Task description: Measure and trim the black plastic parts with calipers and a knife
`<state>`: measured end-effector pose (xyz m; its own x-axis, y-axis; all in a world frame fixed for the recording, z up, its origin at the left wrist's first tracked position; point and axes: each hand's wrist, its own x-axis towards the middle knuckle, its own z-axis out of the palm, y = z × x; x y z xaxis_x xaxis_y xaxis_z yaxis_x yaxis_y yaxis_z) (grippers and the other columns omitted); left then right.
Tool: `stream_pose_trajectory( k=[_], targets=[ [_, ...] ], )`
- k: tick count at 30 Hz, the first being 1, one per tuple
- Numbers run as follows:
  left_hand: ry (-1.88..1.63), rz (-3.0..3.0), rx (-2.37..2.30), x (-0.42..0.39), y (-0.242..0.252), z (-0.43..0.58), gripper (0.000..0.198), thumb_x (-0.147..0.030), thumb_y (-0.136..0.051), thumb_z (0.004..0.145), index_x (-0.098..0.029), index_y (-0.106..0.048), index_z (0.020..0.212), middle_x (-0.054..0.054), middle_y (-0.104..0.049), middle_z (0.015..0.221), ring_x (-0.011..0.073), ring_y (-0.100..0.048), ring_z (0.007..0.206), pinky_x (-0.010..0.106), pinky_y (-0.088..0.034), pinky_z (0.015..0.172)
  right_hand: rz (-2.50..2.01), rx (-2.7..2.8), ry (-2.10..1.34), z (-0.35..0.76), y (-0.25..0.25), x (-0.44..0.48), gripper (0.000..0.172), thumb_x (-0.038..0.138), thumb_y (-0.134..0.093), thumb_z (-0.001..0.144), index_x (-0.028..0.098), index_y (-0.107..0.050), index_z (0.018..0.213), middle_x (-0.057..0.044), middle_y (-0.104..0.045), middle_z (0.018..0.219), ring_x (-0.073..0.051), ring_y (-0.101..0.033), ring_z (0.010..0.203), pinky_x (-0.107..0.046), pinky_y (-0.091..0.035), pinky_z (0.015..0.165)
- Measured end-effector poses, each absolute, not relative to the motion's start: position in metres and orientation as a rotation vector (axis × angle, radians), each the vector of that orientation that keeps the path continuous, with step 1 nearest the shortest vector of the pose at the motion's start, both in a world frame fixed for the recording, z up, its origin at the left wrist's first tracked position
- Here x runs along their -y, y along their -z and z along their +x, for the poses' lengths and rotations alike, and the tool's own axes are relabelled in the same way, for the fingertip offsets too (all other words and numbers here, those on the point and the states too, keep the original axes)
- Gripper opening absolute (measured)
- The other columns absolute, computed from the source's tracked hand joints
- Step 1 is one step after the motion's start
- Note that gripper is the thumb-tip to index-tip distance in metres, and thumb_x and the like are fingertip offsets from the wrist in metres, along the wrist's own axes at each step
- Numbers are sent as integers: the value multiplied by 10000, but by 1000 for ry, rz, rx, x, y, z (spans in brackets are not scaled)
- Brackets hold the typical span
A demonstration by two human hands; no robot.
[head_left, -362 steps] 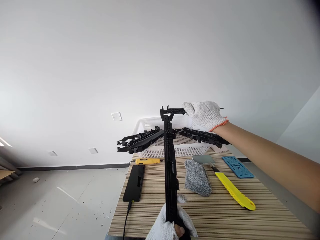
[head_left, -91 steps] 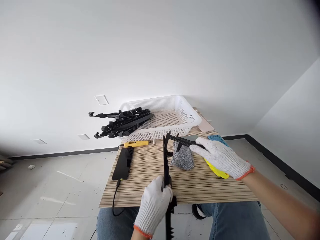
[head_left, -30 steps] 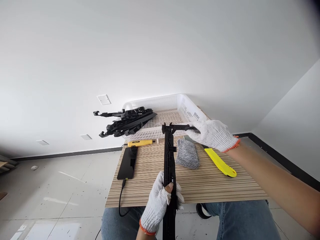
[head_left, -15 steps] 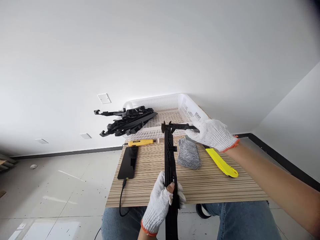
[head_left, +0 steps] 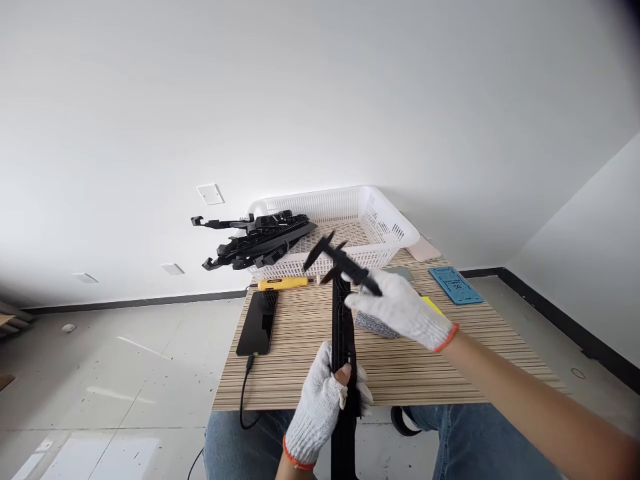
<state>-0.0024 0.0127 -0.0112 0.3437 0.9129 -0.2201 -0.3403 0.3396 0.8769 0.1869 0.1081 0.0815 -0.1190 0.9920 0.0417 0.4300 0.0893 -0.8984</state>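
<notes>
1. The right hand point(head_left: 403, 303), in a white glove, has come down and inward from where it was half a second ago; its grip is closed on the black caliper point(head_left: 353, 268).
2. That caliper lay level across the far end of the black strip point(head_left: 341, 333), one jaw on each side; now it slants, its head up and to the left, off that earlier position. Its jaws stand apart. It overlaps the strip's upper end in view, and whether they touch I cannot tell.
3. The left hand point(head_left: 320, 400) has stayed put, its grip clamped around the strip near the bench's front edge, thumb on top. The strip points away from the person, its lower part reaching past the bench point(head_left: 295, 380) above the lap.
4. With the right arm shifted, the blue card point(head_left: 456, 285) and pink object point(head_left: 424, 249) show again, while the glove now hides much of the yellow knife point(head_left: 433, 305) and part of the grey cloth point(head_left: 375, 325).
5. The black parts point(head_left: 267, 241) remain piled over the left side of the white basket point(head_left: 330, 205); in the earliest picture some lay over its right side too.
6. The yellow-handled tool point(head_left: 283, 283) and the phone point(head_left: 257, 323) keep their places on the left.
</notes>
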Motion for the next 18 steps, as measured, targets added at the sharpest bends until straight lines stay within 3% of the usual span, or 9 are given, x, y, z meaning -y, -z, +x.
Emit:
stream_pose_trajectory(
  k=[3, 5, 10, 14, 18],
  targets=[
    [-919, 801, -841, -14, 7, -3, 510, -628, -776, 870, -223, -481, 964, 24, -739, 867, 142, -703, 578, 225, -495, 489, -1379, 1843, -947, 178, -70, -105, 345, 324, -729, 842, 269, -742, 1182, -32, -806, 1066, -260, -741, 1030, -399, -561, 925],
    [-921, 771, -847, -16, 6, -4, 535, -631, -793, 850, -233, -455, 967, 23, -745, 922, 133, -699, 571, 224, -496, 490, -1417, 1901, -870, 176, -67, -110, 306, 329, -686, 895, 265, -747, 1187, -53, -818, 1101, -288, -748, 1071, -439, -554, 955],
    [-847, 876, -828, -18, 11, -10, 611, -611, -834, 818, -245, -472, 1146, -4, -725, 872, 115, -652, 516, 221, -462, 486, -1418, 1790, -665, 176, -79, -132, 267, 395, -649, 935, 251, -759, 1132, -45, -820, 989, -273, -754, 940, -391, -553, 826],
    [-876, 927, -841, -18, 15, -12, 582, -604, -790, 866, -179, -564, 1194, -44, -614, 678, 97, -569, 513, 225, -424, 515, -1463, 1689, -491, 182, -96, -141, 375, 554, -634, 908, 211, -759, 993, -42, -762, 797, -249, -702, 748, -342, -499, 672],
    [-927, 827, -815, -17, 18, -10, 610, -573, -764, 889, -174, -561, 1302, -66, -564, 662, 97, -512, 497, 261, -441, 543, -1465, 1767, -238, 194, -101, -134, 484, 665, -602, 881, 204, -708, 780, -54, -683, 649, -224, -639, 618, -317, -423, 572]
  ],
)
